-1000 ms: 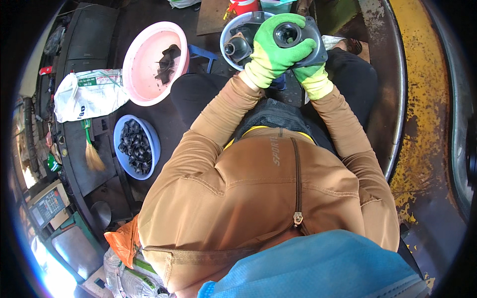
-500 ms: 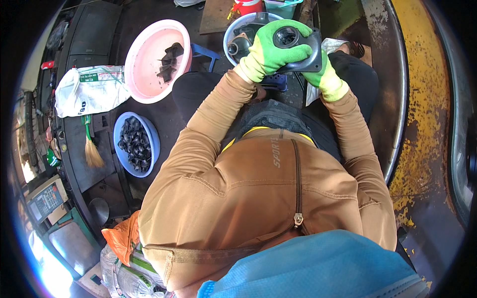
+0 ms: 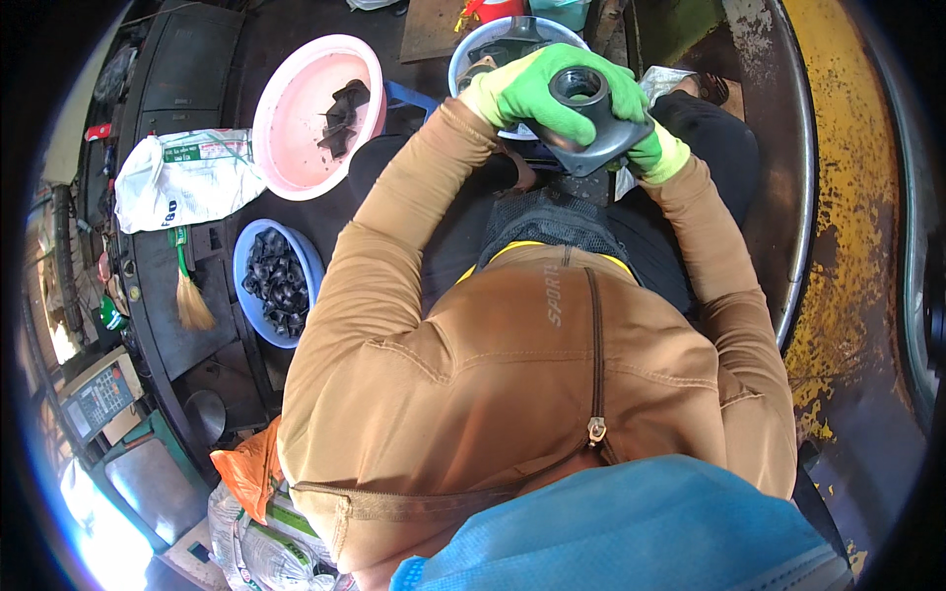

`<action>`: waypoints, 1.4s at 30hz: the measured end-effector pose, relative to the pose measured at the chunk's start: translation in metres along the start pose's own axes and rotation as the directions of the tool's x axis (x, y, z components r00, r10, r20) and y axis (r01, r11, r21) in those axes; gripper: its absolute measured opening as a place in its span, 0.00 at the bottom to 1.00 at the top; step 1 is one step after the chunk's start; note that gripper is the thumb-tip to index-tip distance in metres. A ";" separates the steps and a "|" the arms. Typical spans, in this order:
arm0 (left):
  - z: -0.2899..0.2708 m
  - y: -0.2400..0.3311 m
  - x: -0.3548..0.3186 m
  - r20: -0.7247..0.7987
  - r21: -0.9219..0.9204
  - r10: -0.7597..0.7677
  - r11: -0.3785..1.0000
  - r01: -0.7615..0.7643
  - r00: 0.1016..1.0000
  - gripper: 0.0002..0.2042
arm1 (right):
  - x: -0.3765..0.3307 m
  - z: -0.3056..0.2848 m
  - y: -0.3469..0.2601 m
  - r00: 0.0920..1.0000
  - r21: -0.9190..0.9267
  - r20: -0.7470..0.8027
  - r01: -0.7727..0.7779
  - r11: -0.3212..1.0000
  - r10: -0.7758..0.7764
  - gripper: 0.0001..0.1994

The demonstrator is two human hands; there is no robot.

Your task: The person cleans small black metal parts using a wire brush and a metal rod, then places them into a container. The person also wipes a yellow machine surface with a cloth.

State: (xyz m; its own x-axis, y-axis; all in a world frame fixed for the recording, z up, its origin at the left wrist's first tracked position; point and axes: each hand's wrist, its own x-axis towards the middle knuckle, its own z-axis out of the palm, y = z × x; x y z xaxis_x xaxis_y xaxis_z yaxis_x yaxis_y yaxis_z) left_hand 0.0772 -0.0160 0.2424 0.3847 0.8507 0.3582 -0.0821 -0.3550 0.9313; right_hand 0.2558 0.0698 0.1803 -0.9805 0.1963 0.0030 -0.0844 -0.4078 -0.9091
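On my feed, the black part (image 3: 603, 150) hides most fingers of the right hand (image 3: 658, 153), so I can't tell their grip. The left hand (image 3: 537, 94) blocks my view of the near side of the upper blue basin (image 3: 457, 65). The top edge cuts off the red bucket (image 3: 498, 10) and teal tub (image 3: 562, 14); the bottom edge crops the face mask (image 3: 631, 532). Markings on the keypad (image 3: 99, 404) are too small for me.

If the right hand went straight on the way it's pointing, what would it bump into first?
Most likely the dark flanged part, which the right hand seems to touch already, though depth is unclear.
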 end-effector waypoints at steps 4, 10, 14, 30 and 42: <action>-0.018 0.007 0.005 0.122 -0.137 -0.093 0.985 0.110 0.988 0.23 | 0.004 0.003 -0.002 0.993 0.248 0.097 -0.085 0.965 0.062 0.19; -0.006 0.001 0.004 -0.528 0.207 -0.057 0.959 0.194 0.847 0.30 | 0.043 -0.015 0.001 0.753 -0.814 -0.089 0.322 0.483 -0.652 0.19; 0.031 -0.024 0.012 -0.767 0.247 0.136 0.965 0.092 0.626 0.24 | 0.040 -0.006 0.018 0.621 -0.923 -0.099 0.234 0.304 -0.778 0.21; 0.015 -0.002 -0.001 -0.519 0.360 0.134 0.930 0.074 0.844 0.21 | 0.027 0.005 -0.023 0.807 -0.860 0.122 0.376 0.344 -0.578 0.24; -0.005 0.001 -0.008 -0.244 0.109 -0.075 0.989 0.104 0.967 0.22 | 0.011 0.000 -0.017 0.992 -0.505 0.021 0.120 0.855 -0.127 0.20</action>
State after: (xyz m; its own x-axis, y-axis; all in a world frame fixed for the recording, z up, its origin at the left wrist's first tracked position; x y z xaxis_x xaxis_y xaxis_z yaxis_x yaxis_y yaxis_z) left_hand 0.0692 -0.0213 0.2406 0.1539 0.9437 0.2929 0.0594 -0.3048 0.9506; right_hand 0.2460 0.0791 0.1955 -0.9653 0.2280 0.1272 -0.1004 0.1257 -0.9870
